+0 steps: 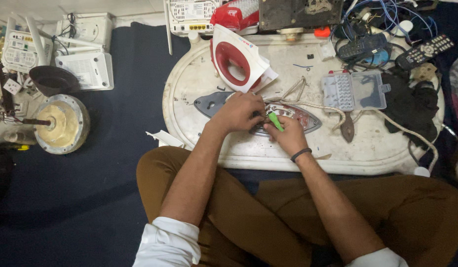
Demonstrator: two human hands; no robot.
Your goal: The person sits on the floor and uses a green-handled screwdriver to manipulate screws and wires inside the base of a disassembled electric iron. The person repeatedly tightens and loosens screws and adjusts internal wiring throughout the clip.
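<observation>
Both hands meet over the opened base of a clothes iron; the left hand (237,112) lies palm-down on the iron soleplate (288,117), its fingers curled together and pressing on the metal near the middle, though whether they pinch anything beneath cannot be told; the right hand (288,136), with a dark band at the wrist, is closed around a green-handled screwdriver (275,121), whose tip points into the soleplate just beside the left fingers; the soleplate lies flat near the front edge of a worn white oval table (189,84), its pointed end turned to the person's right; a grey pointed plate (211,103) rests just behind the left hand, partly hidden by it; the iron's red and white upper shell (236,59) stands tilted farther back, apart from the base; a braided cloth-covered cord (333,106) runs from the soleplate across the table to the right and off the far edge; a clear plastic compartment box (355,90) lies open beyond the cord; remote controls (424,52) and tangled blue wires (387,20) crowd the far right corner; off the table to the left, on dark cloth, sit white routers (85,69), a dark funnel (53,79) and a round metal motor housing (61,123); the person sits cross-legged in brown trousers (268,217).
</observation>
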